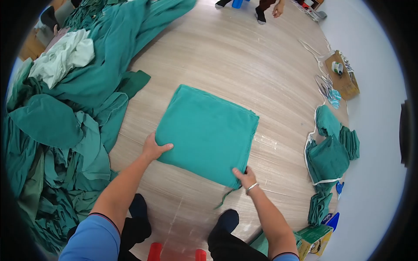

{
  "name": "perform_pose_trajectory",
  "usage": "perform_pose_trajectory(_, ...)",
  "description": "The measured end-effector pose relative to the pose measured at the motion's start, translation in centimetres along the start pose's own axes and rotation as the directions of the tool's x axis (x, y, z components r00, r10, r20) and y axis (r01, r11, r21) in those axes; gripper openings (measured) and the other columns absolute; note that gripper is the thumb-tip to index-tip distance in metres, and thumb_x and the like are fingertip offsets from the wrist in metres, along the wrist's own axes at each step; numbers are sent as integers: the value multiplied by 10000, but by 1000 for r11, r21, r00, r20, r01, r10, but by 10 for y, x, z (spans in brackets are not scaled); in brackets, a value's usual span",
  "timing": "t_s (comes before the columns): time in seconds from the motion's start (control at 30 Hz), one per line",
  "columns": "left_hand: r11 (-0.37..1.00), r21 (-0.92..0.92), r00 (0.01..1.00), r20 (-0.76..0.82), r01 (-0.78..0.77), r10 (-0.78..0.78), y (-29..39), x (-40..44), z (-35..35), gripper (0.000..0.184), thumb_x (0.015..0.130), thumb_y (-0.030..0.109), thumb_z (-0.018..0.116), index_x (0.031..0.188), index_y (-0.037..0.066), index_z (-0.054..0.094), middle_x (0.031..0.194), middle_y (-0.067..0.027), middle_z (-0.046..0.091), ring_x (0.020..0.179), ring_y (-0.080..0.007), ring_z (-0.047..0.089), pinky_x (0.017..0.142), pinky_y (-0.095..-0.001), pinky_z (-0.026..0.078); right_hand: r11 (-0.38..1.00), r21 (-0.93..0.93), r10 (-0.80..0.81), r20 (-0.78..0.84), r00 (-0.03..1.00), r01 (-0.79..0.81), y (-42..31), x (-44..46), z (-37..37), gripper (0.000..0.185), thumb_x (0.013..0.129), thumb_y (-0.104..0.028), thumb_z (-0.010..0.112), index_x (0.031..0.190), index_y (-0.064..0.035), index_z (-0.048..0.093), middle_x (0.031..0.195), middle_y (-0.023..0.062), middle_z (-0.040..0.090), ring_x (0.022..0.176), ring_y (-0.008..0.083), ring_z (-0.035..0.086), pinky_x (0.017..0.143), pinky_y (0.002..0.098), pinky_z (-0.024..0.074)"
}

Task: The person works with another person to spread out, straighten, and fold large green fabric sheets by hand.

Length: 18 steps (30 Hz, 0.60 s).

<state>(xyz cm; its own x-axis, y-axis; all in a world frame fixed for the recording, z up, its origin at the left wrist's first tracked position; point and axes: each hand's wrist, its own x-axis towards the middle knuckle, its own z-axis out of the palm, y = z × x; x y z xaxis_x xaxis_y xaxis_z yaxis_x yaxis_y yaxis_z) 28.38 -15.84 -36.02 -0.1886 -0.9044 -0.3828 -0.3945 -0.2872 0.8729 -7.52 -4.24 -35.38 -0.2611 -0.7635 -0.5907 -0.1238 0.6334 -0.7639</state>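
Observation:
A green cloth [207, 132], folded into a flat rectangle with layered edges on its right side, is in front of me. My left hand [156, 148] grips its left edge, thumb on top and fingers hidden underneath. At the near right corner my right hand [245, 177], with a band at the wrist, holds the cloth the same way. A thin dark green tie [224, 199] hangs from that corner. Whether the cloth touches the floor or is slightly raised, I cannot tell.
A large heap of loose green fabric [100, 78] fills the left, with a pale cloth [65, 56] on it. Folded green bundles [328, 158] and a cardboard box [342, 76] line the right wall. Another person's feet [261, 16] and hand show at the top. Red stool legs [155, 251] stand below.

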Motion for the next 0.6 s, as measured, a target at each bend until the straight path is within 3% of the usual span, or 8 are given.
perform_pose_trajectory(0.07,937,293,960,-258,190,-114,9,-4,7,861,568,348,773,1224,-36,368,1168,-204,467,1068,-317,458,914,-380,364,994,-78,-72,-3,997,72,14,4,15,690,675,-273,730,1161,97,410,1069,195,545,938,250,553,805,343,451)
perform_pose_trajectory(0.13,926,261,942,-266,274,-204,6,-2,7,871,548,326,785,1228,-27,370,1170,-191,470,1064,-311,456,912,-377,368,1000,15,-20,18,1000,20,6,9,16,646,679,-264,724,1138,91,439,1040,194,558,929,255,558,803,349,456)
perform_pose_trajectory(0.23,964,14,963,-38,267,-266,-21,-1,1,865,538,224,798,1249,-5,362,1191,-161,467,1088,-305,433,925,-368,358,954,220,169,159,973,-202,-13,21,-8,569,681,-227,714,1101,79,480,1000,187,577,917,257,567,798,359,465)
perform_pose_trajectory(0.3,841,-79,829,245,535,-503,-22,-18,-1,840,562,144,781,1265,-7,347,1214,-161,452,1132,-301,399,951,-373,330,882,288,288,295,911,-372,-14,15,-18,536,679,-198,710,1086,74,494,987,182,583,913,254,570,796,362,470)
perform_pose_trajectory(0.37,731,-207,734,420,650,-533,-26,-54,0,808,589,111,761,1272,-5,345,1227,-164,440,1146,-300,387,969,-379,304,845,227,344,463,817,-484,-13,0,-27,494,675,-143,699,1085,55,506,999,161,584,896,247,579,799,361,475)
perform_pose_trajectory(0.47,681,-134,665,416,720,-621,-41,-99,9,862,562,129,779,1285,-1,328,1248,-162,421,1151,-305,379,973,-389,295,848,212,305,555,774,-486,20,-33,-22,523,690,-100,655,1157,36,462,1063,131,562,954,246,555,808,377,469)
perform_pose_trajectory(0.53,672,199,628,242,714,-739,-21,-120,13,890,542,178,786,1285,-2,331,1287,-165,384,1176,-319,360,982,-395,298,910,234,192,492,849,-341,23,-61,-14,478,698,-101,645,1132,24,490,1020,129,582,907,240,573,792,365,475)
perform_pose_trajectory(0.6,765,460,737,292,451,-610,-44,-103,8,816,490,240,798,1195,-2,466,1223,-166,456,1120,-309,420,943,-398,348,956,211,105,402,910,-204,23,-104,-18,418,716,-108,618,1104,14,520,977,131,603,854,232,592,763,350,482)
